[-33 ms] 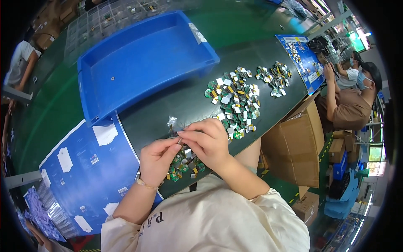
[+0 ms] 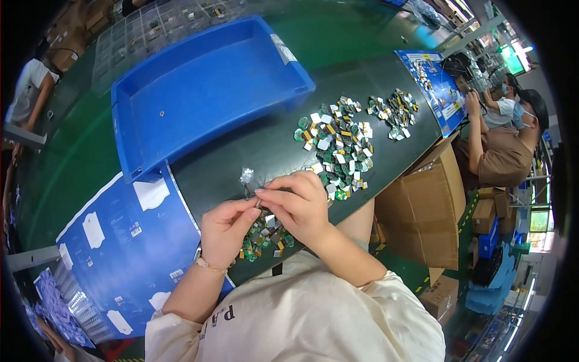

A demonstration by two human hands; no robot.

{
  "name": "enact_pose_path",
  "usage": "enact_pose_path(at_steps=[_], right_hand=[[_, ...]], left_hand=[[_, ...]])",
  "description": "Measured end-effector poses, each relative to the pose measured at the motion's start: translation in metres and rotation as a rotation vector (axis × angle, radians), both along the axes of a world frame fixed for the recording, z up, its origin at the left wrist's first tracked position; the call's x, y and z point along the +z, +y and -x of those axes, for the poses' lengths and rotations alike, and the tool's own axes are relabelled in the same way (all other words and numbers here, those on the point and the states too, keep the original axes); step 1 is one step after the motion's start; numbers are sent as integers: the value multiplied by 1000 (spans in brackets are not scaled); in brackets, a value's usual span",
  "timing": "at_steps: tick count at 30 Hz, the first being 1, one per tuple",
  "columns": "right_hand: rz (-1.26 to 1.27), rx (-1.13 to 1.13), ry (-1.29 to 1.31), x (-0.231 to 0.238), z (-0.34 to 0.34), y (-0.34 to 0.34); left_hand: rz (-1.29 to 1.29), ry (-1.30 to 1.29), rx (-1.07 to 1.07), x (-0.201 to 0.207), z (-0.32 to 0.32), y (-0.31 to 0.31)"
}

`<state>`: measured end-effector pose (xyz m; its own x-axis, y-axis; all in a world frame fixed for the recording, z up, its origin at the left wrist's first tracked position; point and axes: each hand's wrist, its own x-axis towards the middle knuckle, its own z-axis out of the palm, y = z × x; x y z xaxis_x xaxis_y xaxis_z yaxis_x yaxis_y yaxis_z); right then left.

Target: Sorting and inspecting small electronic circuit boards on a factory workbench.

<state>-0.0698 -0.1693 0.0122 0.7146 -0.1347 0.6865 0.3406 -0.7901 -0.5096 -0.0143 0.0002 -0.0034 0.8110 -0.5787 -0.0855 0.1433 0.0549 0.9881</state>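
A dark green worktable (image 2: 241, 163) fills a workshop with a green floor. Both hands meet at its near edge: the left hand (image 2: 224, 230) and right hand (image 2: 297, 208) pinch one small part (image 2: 260, 205) between their fingertips, above a little heap of green and gold pieces (image 2: 265, 236). Beyond the hands lies an empty blue tray (image 2: 199, 90) bearing a white label; right of it, a larger heap (image 2: 335, 148). Left of the hands lie blue printed sheets (image 2: 120, 241); cardboard boxes (image 2: 422, 199) stand off the table's right.

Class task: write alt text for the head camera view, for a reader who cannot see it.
Two bare hands, left hand and right hand, pinch a small part together over a dark worktable. A pile of small green and white circuit pieces lies beyond, beside an empty blue plastic tray.
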Motion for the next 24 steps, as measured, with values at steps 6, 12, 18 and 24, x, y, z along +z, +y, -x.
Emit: enact_pose_path(at_steps=[6,12,18,24], right_hand=[[-46,-18,66,-1,-1,4],[-140,-26,39,-4,-4,20],[-147,110,34,4,-26,10],[2,54,-252,43,-65,-12]], left_hand=[[191,235,-6,4,-3,-4],[338,236,23,-9,-4,-1],[459,428,149,-5,-7,-7],[398,399,148,0,-12,-2]])
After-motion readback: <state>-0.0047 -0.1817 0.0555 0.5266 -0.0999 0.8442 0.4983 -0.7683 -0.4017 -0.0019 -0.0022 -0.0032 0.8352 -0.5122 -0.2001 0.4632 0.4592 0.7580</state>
